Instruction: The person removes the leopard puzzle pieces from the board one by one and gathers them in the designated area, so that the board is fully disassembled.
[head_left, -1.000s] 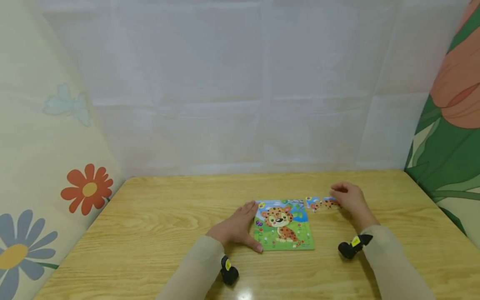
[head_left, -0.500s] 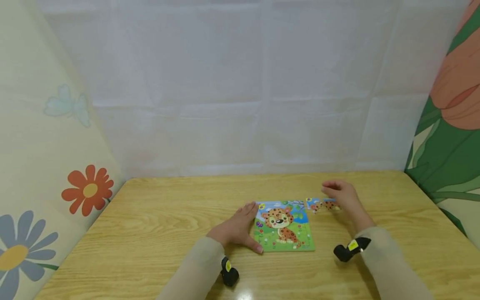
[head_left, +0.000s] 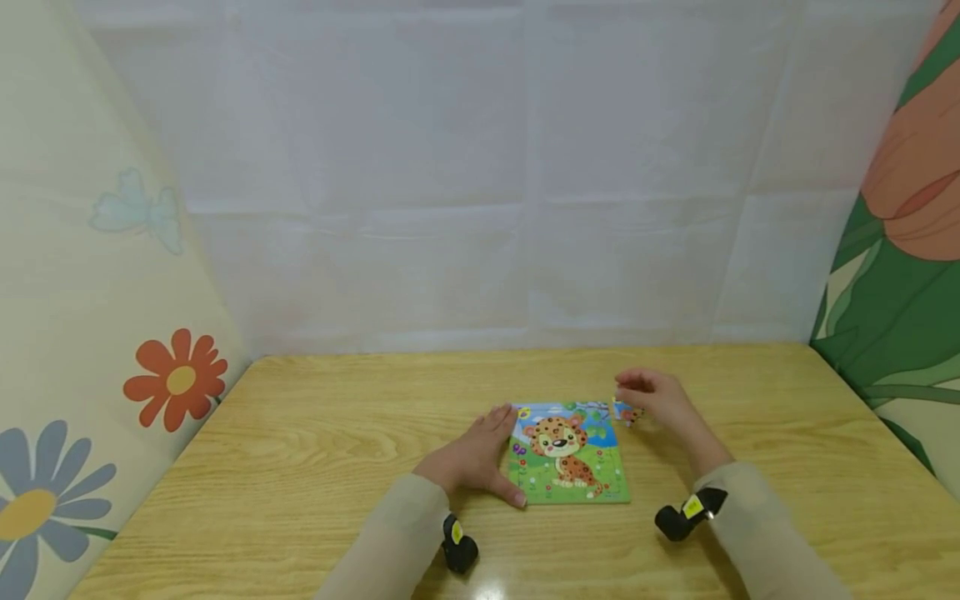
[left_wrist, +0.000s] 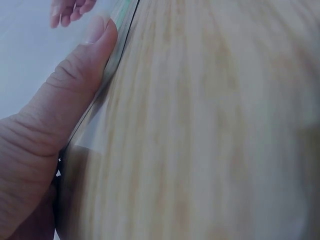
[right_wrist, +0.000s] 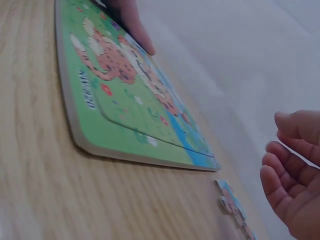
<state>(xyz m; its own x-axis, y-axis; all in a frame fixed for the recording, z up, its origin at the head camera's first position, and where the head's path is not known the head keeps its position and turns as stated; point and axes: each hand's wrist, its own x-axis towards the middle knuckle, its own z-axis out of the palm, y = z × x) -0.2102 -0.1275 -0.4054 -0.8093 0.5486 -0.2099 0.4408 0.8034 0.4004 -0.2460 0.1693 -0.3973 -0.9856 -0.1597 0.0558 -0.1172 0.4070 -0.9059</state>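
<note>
A square jigsaw board (head_left: 611, 485), printed with a spotted leopard cub on grass, lies flat on the table. My left hand (head_left: 474, 457) rests along its left side, fingers extended to the far corner and thumb at the near one. In the left wrist view the thumb (left_wrist: 75, 82) lies against the board's edge. Just off the board's far right corner are loose puzzle pieces (head_left: 624, 411), blue with spotted orange; the right hand partly covers them in the head view. My right hand (head_left: 665, 406) hovers over these pieces, its fingers loosely bent and holding nothing in the right wrist view.
The wood-grain table (head_left: 315, 475) extends to both sides of the board. A white cloth (head_left: 450, 208) hangs behind it, with flower-printed panels at left and right. Small black wrist cameras (head_left: 459, 546) stick out near both cuffs.
My right hand has moved left above the loose pieces, closer to the board, and now covers the right-hand ones. The left hand and the board have stayed put.
</note>
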